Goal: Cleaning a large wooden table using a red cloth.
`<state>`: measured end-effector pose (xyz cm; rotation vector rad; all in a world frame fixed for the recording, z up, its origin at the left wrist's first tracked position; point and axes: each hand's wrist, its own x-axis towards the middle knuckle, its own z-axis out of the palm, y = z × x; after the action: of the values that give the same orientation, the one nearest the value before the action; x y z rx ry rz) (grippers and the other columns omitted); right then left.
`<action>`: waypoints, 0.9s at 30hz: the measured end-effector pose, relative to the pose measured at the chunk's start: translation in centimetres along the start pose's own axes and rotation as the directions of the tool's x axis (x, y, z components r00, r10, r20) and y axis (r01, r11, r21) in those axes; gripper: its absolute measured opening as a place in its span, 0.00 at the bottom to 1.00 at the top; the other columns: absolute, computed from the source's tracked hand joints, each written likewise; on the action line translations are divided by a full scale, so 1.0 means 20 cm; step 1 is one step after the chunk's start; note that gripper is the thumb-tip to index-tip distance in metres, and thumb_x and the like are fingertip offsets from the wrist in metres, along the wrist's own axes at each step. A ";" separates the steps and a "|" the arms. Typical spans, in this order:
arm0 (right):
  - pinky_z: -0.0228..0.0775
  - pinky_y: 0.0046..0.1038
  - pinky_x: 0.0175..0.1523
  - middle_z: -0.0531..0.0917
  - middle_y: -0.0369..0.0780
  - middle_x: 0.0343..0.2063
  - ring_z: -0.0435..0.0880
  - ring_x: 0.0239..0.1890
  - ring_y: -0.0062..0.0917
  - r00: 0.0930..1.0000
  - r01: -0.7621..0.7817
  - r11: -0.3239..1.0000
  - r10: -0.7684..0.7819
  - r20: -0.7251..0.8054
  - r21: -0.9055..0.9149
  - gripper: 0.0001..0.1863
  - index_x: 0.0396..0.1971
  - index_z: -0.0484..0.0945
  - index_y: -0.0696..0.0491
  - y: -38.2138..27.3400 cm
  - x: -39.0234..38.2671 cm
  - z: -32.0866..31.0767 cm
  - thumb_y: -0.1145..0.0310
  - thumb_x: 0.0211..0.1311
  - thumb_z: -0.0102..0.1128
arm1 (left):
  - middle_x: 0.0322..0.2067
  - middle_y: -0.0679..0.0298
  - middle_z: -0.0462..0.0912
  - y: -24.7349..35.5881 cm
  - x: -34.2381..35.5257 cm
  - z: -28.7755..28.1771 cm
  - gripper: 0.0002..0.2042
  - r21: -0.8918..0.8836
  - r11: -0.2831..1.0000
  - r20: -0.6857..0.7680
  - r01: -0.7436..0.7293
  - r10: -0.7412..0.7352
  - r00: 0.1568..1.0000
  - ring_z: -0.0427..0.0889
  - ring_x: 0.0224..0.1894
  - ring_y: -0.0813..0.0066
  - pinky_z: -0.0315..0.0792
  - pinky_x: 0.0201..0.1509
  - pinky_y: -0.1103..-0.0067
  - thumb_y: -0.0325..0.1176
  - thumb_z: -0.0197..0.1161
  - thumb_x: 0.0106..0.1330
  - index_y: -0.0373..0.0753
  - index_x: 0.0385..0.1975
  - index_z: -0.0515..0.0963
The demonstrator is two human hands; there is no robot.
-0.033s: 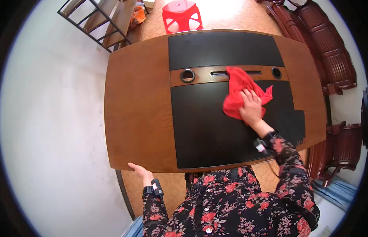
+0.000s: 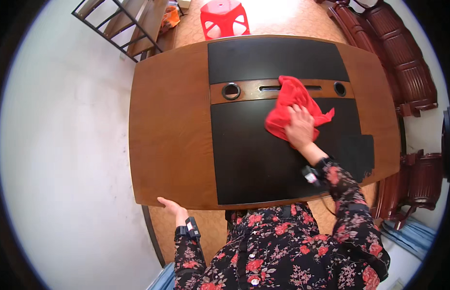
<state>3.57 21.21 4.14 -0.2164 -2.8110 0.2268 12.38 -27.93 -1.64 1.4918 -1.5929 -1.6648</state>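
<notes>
A red cloth (image 2: 295,99) lies bunched across the black panel (image 2: 249,150) of a brown wooden table (image 2: 169,125). My right hand (image 2: 301,126) presses down on it from above, fingers bent into the fabric. One end of the cloth covers part of the slot in the wooden strip (image 2: 249,92), and a corner sticks out to the right. At the table's near left edge, my left hand (image 2: 173,208) rests with its fingers stretched out along the rim. It holds no loose object. Small dark devices are strapped to both my wrists.
Two round black-rimmed holes, the left one (image 2: 231,91) and the right one (image 2: 339,88), sit in the strip. A red plastic stool (image 2: 225,17) stands beyond the table. Dark carved wooden seats (image 2: 404,53) line the right side; a black-framed shelf (image 2: 123,29) is at far left.
My right hand and the red cloth have slid a little to the left over the black panel. My left hand stays at the table edge.
</notes>
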 end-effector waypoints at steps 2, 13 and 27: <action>0.61 0.41 0.56 0.74 0.39 0.53 0.68 0.59 0.36 0.999 0.051 0.998 -0.051 0.006 0.035 0.30 0.51 0.73 0.49 -0.32 0.13 0.10 0.67 0.40 0.61 | 0.60 0.56 0.72 0.00 -0.04 0.03 0.39 0.027 1.000 -0.023 -0.008 0.009 1.000 0.74 0.57 0.62 0.69 0.60 0.71 0.63 0.44 0.69 0.25 0.58 0.67; 0.59 0.44 0.61 0.68 0.35 0.62 0.63 0.66 0.34 0.239 0.738 0.283 -0.959 0.156 0.612 0.34 0.58 0.69 0.42 -0.80 -0.37 -0.01 0.58 0.45 0.64 | 0.53 0.48 0.76 -0.03 -0.07 0.04 0.41 0.033 0.999 -0.037 0.018 -0.016 0.999 0.78 0.51 0.57 0.73 0.54 0.70 0.63 0.50 0.66 0.20 0.53 0.70; 0.54 0.48 0.63 0.68 0.40 0.59 0.61 0.64 0.40 0.918 0.282 0.939 -0.324 0.228 0.195 0.30 0.57 0.69 0.48 -1.46 0.17 0.41 0.62 0.49 0.58 | 0.54 0.37 0.72 -0.07 -0.09 0.13 0.43 0.270 0.963 -0.060 0.005 0.012 0.998 0.74 0.55 0.48 0.69 0.58 0.65 0.64 0.51 0.64 0.18 0.52 0.67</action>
<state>-5.81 -7.69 2.67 0.3095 -3.0084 0.4310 11.23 -24.80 -2.81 1.6503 -1.8456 -1.4282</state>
